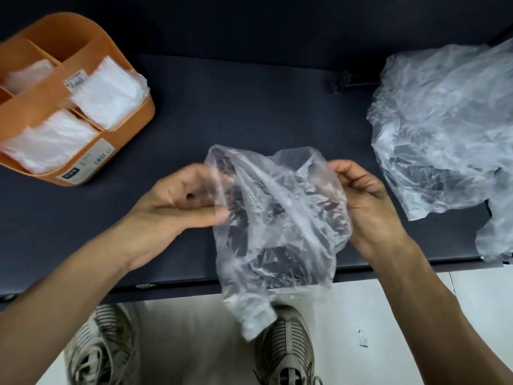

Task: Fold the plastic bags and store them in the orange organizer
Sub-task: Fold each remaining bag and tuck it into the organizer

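A crumpled clear plastic bag (280, 226) hangs between my hands above the front edge of the dark table. My left hand (180, 201) pinches its upper left edge between thumb and fingers. My right hand (363, 198) grips its upper right edge with curled fingers. The bag's lower end droops past the table edge toward the floor. The orange organizer (122, 118) stands at the far left, with folded clear bags (108, 90) in its compartments. A loose pile of unfolded clear bags (449, 129) lies at the right.
The dark table (249, 112) runs across the view, its front edge just below my hands. A small black clip (340, 81) lies near the pile. Below the table edge are a pale floor and two shoes (286, 348).
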A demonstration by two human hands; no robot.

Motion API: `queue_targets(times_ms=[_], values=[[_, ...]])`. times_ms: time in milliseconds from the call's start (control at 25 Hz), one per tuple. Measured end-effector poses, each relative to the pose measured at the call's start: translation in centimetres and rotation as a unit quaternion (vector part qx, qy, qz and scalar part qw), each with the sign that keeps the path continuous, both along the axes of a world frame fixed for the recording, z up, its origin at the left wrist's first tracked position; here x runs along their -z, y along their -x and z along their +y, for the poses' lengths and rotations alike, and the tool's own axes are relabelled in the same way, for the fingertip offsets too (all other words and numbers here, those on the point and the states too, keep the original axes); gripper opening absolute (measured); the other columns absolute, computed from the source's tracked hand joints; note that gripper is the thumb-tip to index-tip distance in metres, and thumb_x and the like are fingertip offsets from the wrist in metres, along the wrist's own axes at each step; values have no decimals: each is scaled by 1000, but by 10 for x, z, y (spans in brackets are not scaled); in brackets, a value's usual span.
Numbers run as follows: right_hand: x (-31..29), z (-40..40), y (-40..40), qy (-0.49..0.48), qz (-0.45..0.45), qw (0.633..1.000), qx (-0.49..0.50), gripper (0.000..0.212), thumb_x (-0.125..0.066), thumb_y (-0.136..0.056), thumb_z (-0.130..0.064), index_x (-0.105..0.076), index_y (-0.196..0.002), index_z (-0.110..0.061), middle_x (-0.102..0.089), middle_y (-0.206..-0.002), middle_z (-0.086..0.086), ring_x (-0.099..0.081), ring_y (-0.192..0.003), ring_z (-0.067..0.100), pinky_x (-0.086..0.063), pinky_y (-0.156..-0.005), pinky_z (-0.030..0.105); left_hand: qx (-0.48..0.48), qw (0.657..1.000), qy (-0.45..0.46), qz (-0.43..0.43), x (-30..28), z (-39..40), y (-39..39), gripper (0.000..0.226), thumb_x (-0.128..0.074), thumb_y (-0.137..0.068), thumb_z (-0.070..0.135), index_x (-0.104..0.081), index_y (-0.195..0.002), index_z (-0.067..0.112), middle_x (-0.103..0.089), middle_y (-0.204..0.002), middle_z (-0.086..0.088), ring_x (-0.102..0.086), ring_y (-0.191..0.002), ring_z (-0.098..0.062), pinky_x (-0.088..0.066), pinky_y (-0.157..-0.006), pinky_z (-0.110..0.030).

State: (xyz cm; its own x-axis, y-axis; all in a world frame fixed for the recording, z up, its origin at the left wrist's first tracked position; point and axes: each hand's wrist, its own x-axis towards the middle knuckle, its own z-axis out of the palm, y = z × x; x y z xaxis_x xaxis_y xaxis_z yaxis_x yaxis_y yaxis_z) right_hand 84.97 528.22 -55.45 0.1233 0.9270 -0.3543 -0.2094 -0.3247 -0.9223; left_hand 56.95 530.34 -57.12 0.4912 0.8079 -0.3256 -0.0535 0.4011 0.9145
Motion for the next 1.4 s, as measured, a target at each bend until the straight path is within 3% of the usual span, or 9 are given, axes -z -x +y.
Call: queue_targets(times_ms=[240, 440, 560, 720, 800, 960, 1120, 1280, 1400], values=[[-6, -8, -22, 21, 2, 997, 68, 25, -63, -76, 1, -76, -72, -19, -74, -72, 2, -69, -63, 14, -58, -67, 26, -167, 968, -99, 160, 4, 5, -3, 55, -58, -87, -19, -72, -61, 27, -76, -86, 5, -71, -83, -9, -54, -70, -17], [-3, -18, -20, 10, 28, 998, 54, 19, -70, -69, -5, -79, -77, -21, -75, -79, 1, -70, -70, 13, -59, -70, 26, -108, 983, -110, 97, 1, 2, -4, 14, -65, -89, 26, -74, -96, 34, -74, -110, -3, -69, -104, -16, -52, -83, -26], [-8, -18, -9, -13, 61, 998, 24, 20, -74, -54, -13, -79, -71, -22, -74, -77, -4, -70, -71, 9, -57, -67, 21, -1, 996, -71, 56, -1, -3, -8, 50, -65, -83, 63, -67, -121, 30, -68, -127, -6, -65, -118, -21, -53, -96, -35], [-11, -14, -6, -18, 80, 997, -9, 36, -64, -59, 10, -78, -72, -21, -73, -72, -2, -69, -66, 8, -57, -62, 21, -56, 996, 64, 12, -5, -1, -16, 54, -48, -85, 68, -77, -96, 24, -73, -102, -18, -69, -87, -29, -53, -82, -43], [-13, -13, -3, -18, 92, 995, -21, 41, -55, -66, 13, -78, -73, -20, -73, -71, -1, -70, -64, 9, -57, -61, 22, 3, 998, 51, 33, 0, -2, -17, 62, -60, -72, 82, -77, -104, 31, -74, -114, -5, -70, -104, -23, -51, -95, -45], [-17, -12, -2, -24, 78, 996, -17, 37, -57, -69, 7, -78, -75, -22, -74, -74, -1, -71, -73, 11, -58, -70, 24, 203, 974, 76, 64, -10, -8, -16, 40, -83, -72, 44, -76, -109, 31, -74, -113, -7, -69, -109, -27, -50, -102, -49], [-18, -13, -14, -11, 46, 999, 27, 32, -56, -72, 4, -77, -80, -20, -75, -78, 4, -72, -73, 13, -58, -69, 24, 129, 984, 10, 119, -11, -8, -13, 14, -83, -79, 32, -78, -90, 25, -75, -95, -6, -68, -94, -22, -52, -87, -36], [-17, -14, -9, -17, 33, 999, 37, 25, -57, -73, 3, -68, -91, -10, -76, -79, 5, -71, -70, 14, -57, -65, 23, 211, 973, 54, 78, -6, -10, -17, 60, -76, -75, 64, -63, -129, 40, -64, -135, 6, -59, -127, -15, -45, -107, -47], [-12, -12, -5, -28, 27, 999, 32, 31, -53, -81, 9, -73, -78, -16, -76, -83, 6, -71, -74, 15, -58, -68, 24, 226, 970, 33, 89, -10, -18, -30, 58, -88, -75, 32, -65, -128, 36, -67, -131, 7, -62, -122, -12, -50, -105, -36]])
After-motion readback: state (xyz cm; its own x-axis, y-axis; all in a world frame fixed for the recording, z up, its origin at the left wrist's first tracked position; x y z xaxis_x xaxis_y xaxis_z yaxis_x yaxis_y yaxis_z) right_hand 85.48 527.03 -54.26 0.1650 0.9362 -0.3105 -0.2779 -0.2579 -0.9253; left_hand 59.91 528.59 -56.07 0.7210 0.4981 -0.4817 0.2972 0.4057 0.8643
